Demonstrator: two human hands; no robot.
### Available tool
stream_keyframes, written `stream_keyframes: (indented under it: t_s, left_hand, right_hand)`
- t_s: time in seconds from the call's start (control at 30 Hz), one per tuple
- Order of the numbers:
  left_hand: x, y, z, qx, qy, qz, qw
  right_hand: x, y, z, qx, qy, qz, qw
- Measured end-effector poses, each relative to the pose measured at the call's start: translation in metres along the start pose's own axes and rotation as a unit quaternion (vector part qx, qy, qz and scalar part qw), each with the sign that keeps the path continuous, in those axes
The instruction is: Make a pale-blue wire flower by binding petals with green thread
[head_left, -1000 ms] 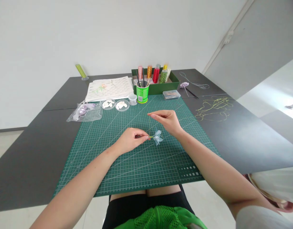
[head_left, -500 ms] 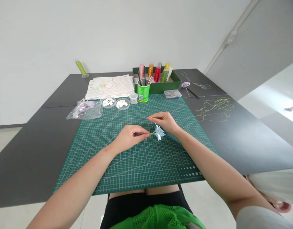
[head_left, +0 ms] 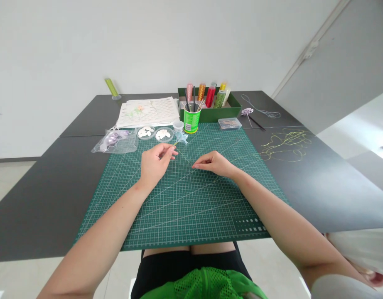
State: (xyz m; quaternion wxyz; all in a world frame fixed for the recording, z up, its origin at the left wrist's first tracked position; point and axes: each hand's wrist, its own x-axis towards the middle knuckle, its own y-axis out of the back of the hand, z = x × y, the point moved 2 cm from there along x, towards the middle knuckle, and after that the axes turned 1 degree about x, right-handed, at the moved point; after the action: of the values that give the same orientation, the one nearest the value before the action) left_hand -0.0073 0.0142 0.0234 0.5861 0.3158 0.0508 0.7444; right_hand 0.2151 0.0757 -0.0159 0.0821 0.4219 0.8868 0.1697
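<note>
My left hand [head_left: 155, 162] is closed in a pinch on the thin green stem of a pale blue artificial flower [head_left: 181, 137]. The petals point up and to the right, just in front of a small round clear container [head_left: 178, 126]. To the right, my right hand [head_left: 214, 163] hovers over the green cutting mat [head_left: 179, 207], thumb and fingertips pressed together. A faint fine thread [head_left: 185, 157] seems to run from the stem to those fingertips; its end is hidden in the pinch.
Dishes of white pieces [head_left: 164, 134] and a bag [head_left: 115, 141] lie left. Behind stand a green can of tools [head_left: 191, 120] and a box of thread spools [head_left: 225, 113]. A flat clear case [head_left: 229, 123] and loose yellow-green thread [head_left: 285, 143] lie right.
My left hand has lifted the flower up and to the left, away from my right hand. My right hand has come slightly lower and stays pinched. The view has shifted a little.
</note>
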Motion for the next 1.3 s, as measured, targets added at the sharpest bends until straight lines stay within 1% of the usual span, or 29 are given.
stream_keyframes:
  t_s: [0.1,0.2,0.37,0.5,0.6,0.7,0.8,0.83,0.9,0.97,1.07,1.3]
  left_hand:
    - [0.005,0.001,-0.007,-0.017,0.021,0.010,1.000]
    - [0.009,0.002,-0.013,-0.028,0.036,0.007,0.999]
    - [0.011,0.000,-0.021,-0.038,0.060,0.002,0.997]
    - [0.011,-0.004,-0.025,-0.042,0.083,-0.025,0.995]
    - [0.009,-0.008,-0.024,-0.032,0.102,-0.066,0.992]
    - [0.005,-0.015,-0.018,0.008,0.110,-0.138,0.984]
    - [-0.002,-0.023,-0.012,0.019,0.115,-0.220,0.968]
    - [-0.004,-0.026,-0.010,0.009,0.117,-0.247,0.962]
    - [-0.008,-0.032,-0.007,-0.017,0.123,-0.282,0.951]
    - [-0.011,-0.037,-0.004,-0.043,0.131,-0.306,0.942]
    - [-0.015,-0.041,0.001,-0.074,0.142,-0.329,0.931]
    - [-0.020,-0.042,0.013,-0.118,0.140,-0.379,0.907]
  right_hand:
    - [-0.001,0.002,-0.001,-0.005,-0.016,-0.034,0.999]
    - [-0.002,0.008,-0.005,0.014,-0.020,-0.051,0.998]
    - [-0.008,0.017,-0.015,0.086,-0.010,-0.058,0.995]
    - [-0.012,0.017,-0.023,0.149,0.007,-0.065,0.987]
    - [-0.015,0.015,-0.030,0.176,0.024,-0.066,0.982]
    - [-0.018,0.015,-0.037,0.191,0.045,-0.051,0.979]
    - [-0.020,0.017,-0.039,0.205,0.066,-0.009,0.976]
    - [-0.020,0.018,-0.039,0.208,0.072,0.011,0.976]
    - [-0.020,0.021,-0.036,0.209,0.080,0.049,0.973]
    - [-0.020,0.023,-0.033,0.212,0.086,0.081,0.970]
    - [-0.018,0.023,-0.030,0.217,0.089,0.108,0.966]
    - [-0.018,0.022,-0.028,0.184,0.075,0.131,0.971]
